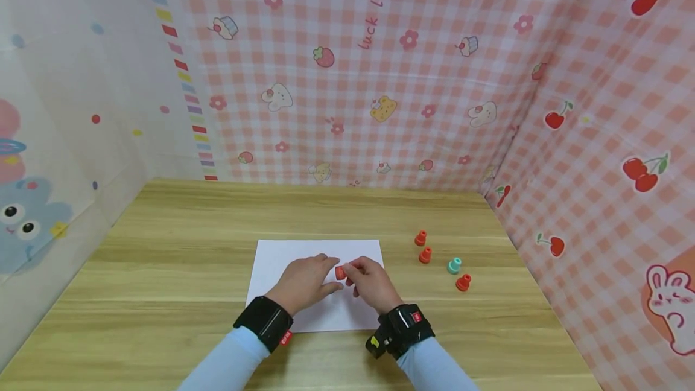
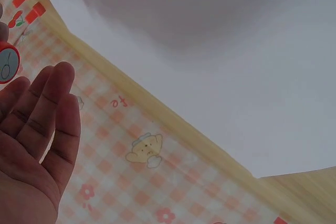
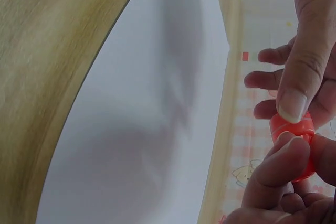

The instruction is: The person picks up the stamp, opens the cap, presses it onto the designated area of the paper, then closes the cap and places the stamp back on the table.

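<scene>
My right hand pinches a small red stamp between thumb and fingers above the white paper. In the left wrist view the stamp's round face shows a thin line drawing inside a red rim. My left hand is held just left of the stamp, fingers extended and thumb apart. Seen from the right wrist, the left thumb overlaps the red stamp; whether it touches cannot be told. The right fingertips grip the stamp's lower side.
Right of the paper stand two red stamps, a teal stamp and another red stamp. The wooden table meets a patterned cloth wall at the back, with more cloth at both sides.
</scene>
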The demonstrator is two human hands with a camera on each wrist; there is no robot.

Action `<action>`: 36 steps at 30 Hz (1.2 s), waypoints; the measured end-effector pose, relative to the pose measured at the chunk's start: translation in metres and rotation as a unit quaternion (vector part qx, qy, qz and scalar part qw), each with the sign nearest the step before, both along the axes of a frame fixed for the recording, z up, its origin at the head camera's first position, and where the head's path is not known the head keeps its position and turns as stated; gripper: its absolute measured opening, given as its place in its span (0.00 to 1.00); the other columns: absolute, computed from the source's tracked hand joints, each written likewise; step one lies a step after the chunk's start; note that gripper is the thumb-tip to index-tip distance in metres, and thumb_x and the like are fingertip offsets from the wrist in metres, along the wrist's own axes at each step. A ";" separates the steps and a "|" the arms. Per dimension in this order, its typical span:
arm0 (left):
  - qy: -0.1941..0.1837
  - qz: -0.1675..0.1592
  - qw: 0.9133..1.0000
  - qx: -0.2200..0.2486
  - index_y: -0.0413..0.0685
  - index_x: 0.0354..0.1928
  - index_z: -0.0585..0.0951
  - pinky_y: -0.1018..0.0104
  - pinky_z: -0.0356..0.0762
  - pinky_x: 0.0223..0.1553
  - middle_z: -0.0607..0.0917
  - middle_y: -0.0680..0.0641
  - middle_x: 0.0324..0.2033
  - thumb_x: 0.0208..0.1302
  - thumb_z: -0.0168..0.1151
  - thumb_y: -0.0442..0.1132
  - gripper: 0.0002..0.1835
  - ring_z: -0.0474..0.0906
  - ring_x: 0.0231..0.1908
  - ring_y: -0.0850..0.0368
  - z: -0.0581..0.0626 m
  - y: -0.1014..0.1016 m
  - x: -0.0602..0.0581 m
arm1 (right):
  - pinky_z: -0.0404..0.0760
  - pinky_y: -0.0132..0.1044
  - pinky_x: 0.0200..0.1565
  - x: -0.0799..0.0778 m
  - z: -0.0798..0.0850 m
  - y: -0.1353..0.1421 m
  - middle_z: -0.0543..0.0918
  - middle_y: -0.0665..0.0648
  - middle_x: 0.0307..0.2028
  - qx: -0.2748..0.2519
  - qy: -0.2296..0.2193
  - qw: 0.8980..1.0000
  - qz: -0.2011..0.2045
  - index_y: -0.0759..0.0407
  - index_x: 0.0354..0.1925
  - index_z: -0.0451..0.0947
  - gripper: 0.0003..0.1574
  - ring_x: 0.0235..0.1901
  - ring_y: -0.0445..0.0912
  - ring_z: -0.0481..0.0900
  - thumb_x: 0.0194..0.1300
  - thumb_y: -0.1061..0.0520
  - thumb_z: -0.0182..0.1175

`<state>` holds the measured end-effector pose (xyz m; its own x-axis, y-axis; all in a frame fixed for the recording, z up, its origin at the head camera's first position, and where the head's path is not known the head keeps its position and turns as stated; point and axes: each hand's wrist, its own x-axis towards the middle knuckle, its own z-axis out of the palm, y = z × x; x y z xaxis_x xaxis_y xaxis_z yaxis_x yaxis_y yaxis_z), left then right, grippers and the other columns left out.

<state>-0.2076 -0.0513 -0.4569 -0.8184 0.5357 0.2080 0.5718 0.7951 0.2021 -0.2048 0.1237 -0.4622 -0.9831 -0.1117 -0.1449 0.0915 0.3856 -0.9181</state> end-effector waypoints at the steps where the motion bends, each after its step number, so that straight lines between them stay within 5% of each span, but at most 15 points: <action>1: 0.006 -0.003 1.000 0.002 0.42 0.54 0.81 0.54 0.81 0.41 0.85 0.44 0.42 0.62 0.69 0.54 0.27 0.84 0.39 0.50 0.000 0.000 0.000 | 0.67 0.35 0.25 0.000 0.000 -0.001 0.78 0.53 0.28 -0.001 0.000 1.000 0.003 0.62 0.40 0.78 0.12 0.21 0.45 0.73 0.73 0.53 0.58; 9: 0.042 -0.021 0.999 0.025 0.50 0.34 0.80 0.62 0.74 0.27 0.78 0.54 0.25 0.62 0.70 0.51 0.13 0.75 0.24 0.59 -0.004 -0.001 -0.003 | 0.68 0.35 0.27 0.000 0.001 -0.003 0.78 0.54 0.28 -0.020 -0.016 1.000 0.016 0.62 0.42 0.78 0.13 0.22 0.46 0.72 0.74 0.53 0.57; 23: -0.043 -0.072 0.991 0.108 0.50 0.28 0.74 0.67 0.66 0.29 0.69 0.58 0.20 0.67 0.66 0.43 0.12 0.66 0.23 0.63 0.000 -0.004 -0.005 | 0.65 0.33 0.26 -0.002 -0.002 -0.003 0.72 0.51 0.23 -0.062 -0.007 0.998 0.031 0.65 0.39 0.76 0.14 0.23 0.43 0.69 0.75 0.55 0.55; 31: -0.014 -0.040 0.994 0.105 0.47 0.28 0.77 0.62 0.70 0.29 0.74 0.56 0.20 0.64 0.68 0.42 0.11 0.70 0.23 0.60 0.000 -0.002 -0.003 | 0.64 0.31 0.24 0.001 0.000 -0.009 0.72 0.51 0.23 -0.080 0.007 0.997 0.004 0.67 0.39 0.75 0.13 0.22 0.42 0.68 0.74 0.56 0.56; 36: -0.035 -0.032 0.993 0.106 0.49 0.27 0.76 0.64 0.68 0.29 0.73 0.57 0.20 0.62 0.70 0.43 0.13 0.69 0.23 0.62 0.002 -0.002 -0.003 | 0.62 0.31 0.24 0.002 0.001 -0.011 0.72 0.50 0.22 -0.057 0.008 0.998 0.002 0.66 0.38 0.76 0.12 0.22 0.42 0.68 0.74 0.56 0.56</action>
<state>-0.2102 -0.0532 -0.4546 -0.8011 0.5368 0.2646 0.5976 0.6933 0.4027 -0.2024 0.1131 -0.4608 -0.9847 -0.1300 -0.1160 0.0760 0.2790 -0.9573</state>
